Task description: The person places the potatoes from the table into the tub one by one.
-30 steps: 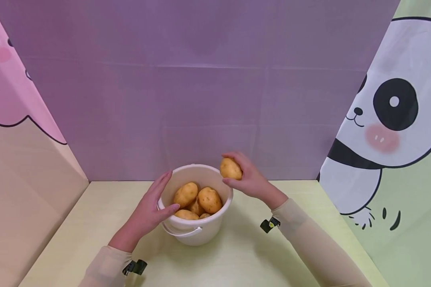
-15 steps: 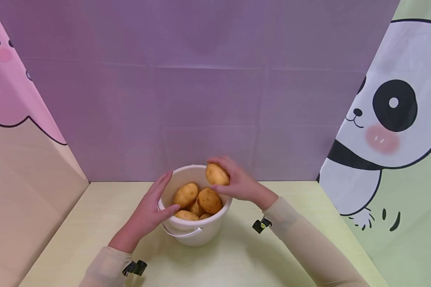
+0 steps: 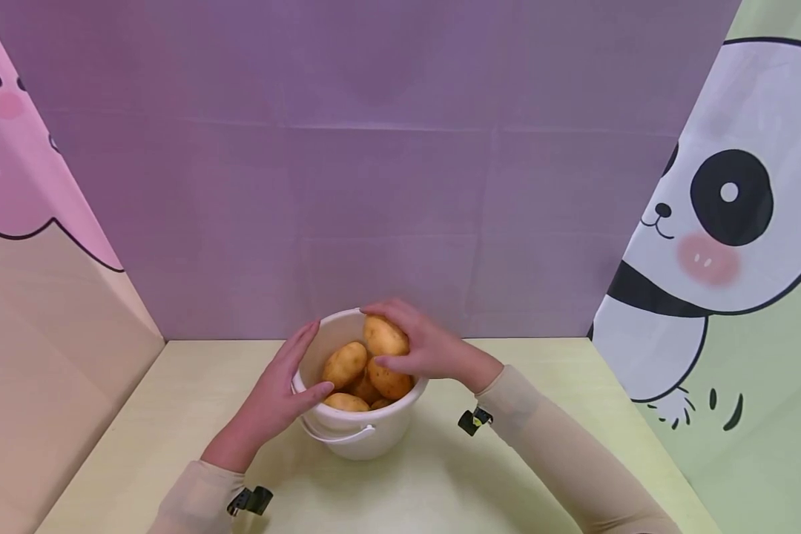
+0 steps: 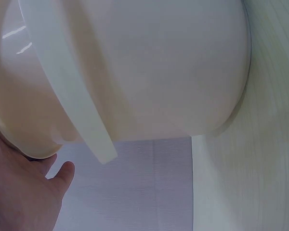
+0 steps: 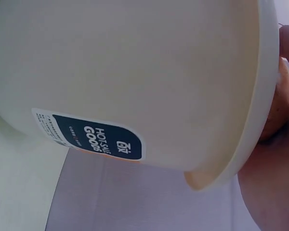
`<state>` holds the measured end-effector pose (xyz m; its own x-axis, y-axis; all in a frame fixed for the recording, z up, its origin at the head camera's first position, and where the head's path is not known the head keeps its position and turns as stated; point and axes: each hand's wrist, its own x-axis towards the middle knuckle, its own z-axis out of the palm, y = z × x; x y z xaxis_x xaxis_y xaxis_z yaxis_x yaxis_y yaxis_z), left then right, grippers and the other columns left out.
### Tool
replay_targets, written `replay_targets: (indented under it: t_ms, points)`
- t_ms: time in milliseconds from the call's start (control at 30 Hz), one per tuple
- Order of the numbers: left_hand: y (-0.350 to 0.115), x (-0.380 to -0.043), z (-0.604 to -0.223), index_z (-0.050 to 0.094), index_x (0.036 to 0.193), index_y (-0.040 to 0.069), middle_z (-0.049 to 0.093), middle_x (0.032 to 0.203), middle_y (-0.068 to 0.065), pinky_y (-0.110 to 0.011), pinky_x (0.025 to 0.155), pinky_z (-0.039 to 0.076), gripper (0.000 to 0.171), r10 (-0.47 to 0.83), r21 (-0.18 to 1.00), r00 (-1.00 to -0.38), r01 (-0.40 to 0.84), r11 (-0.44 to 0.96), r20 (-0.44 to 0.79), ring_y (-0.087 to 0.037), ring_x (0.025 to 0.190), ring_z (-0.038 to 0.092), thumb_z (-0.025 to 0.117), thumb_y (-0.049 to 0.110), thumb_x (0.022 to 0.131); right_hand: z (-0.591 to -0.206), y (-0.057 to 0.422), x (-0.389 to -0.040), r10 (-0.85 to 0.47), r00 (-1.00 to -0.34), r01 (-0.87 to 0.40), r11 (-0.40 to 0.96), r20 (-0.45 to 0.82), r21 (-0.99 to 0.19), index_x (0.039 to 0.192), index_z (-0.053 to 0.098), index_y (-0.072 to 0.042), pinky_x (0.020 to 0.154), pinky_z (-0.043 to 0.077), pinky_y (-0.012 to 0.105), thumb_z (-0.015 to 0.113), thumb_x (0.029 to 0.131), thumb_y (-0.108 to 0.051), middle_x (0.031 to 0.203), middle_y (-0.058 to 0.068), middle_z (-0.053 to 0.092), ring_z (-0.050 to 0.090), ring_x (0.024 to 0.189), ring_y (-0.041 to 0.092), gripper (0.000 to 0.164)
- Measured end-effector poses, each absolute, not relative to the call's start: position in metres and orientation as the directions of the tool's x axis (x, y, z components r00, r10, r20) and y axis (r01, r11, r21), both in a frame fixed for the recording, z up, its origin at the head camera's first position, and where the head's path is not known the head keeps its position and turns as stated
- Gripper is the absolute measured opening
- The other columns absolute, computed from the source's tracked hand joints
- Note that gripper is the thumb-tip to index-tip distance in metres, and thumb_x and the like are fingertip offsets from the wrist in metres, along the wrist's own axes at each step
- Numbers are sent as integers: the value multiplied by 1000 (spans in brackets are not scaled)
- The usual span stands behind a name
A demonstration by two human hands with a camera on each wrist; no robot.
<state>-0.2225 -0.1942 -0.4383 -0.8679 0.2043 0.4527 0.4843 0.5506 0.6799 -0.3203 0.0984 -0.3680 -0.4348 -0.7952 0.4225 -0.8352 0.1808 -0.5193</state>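
A white bucket [image 3: 374,434] stands on the table, with several potatoes [image 3: 345,363] in it. My left hand [image 3: 285,386] holds the bucket's left side at the rim, fingers spread along it and thumb over the front edge. Inside the mouth, at the back right, my right hand [image 3: 423,347] grips another potato [image 3: 383,336] between thumb and fingers. It overlaps the right-hand potato [image 3: 390,382] below; whether they touch I cannot tell. The right wrist view shows the bucket wall [image 5: 135,57] and part of the gripped potato [image 5: 278,108] beyond its rim.
The bucket's handle [image 3: 340,436] hangs down at the front. A pale wooden table [image 3: 507,475] lies underneath. Close behind it rises a purple backdrop [image 3: 387,185], with a pink printed panel [image 3: 33,163] to the left and a panda panel [image 3: 727,222] to the right.
My right hand has carried its potato leftward and down, from beside the right rim into the bucket's mouth. The left hand and the bucket have stayed in place.
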Motion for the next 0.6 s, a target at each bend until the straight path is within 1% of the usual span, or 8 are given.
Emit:
replay_targets:
  t_ms: [200, 300, 433, 600]
  points:
    - [-194, -223, -439, 32, 175, 9, 29, 179, -18, -80, 118, 35, 99, 200, 675, -868, 483, 558, 455, -52, 160, 32, 84, 32, 94, -367, 93, -317, -835, -413, -842, 197, 364, -502, 157, 54, -5, 102, 59, 34, 80, 94, -22, 154, 12, 54, 60, 127, 23, 70]
    - [-194, -223, -438, 32, 175, 8, 29, 179, -18, -80, 119, 35, 99, 199, 674, -868, 481, 560, 455, -52, 160, 32, 84, 32, 94, -366, 90, -316, -848, -400, -850, 201, 349, -486, 158, 53, -6, 103, 57, 33, 80, 95, -23, 156, 13, 53, 60, 128, 24, 71]
    - [-194, -222, -439, 32, 174, 7, 29, 179, -19, -80, 119, 33, 99, 198, 675, -870, 478, 562, 452, -52, 160, 32, 84, 31, 94, -365, 86, -314, -857, -389, -852, 195, 338, -486, 158, 53, -5, 106, 56, 33, 81, 95, -21, 158, 13, 51, 59, 132, 24, 71]
    - [-193, -223, -440, 33, 174, 7, 29, 179, -18, -81, 120, 32, 97, 196, 672, -870, 477, 566, 453, -52, 161, 30, 83, 32, 94, -366, 82, -314, -869, -382, -855, 203, 316, -477, 159, 53, -8, 106, 55, 32, 80, 96, -25, 159, 9, 51, 57, 131, 21, 70]
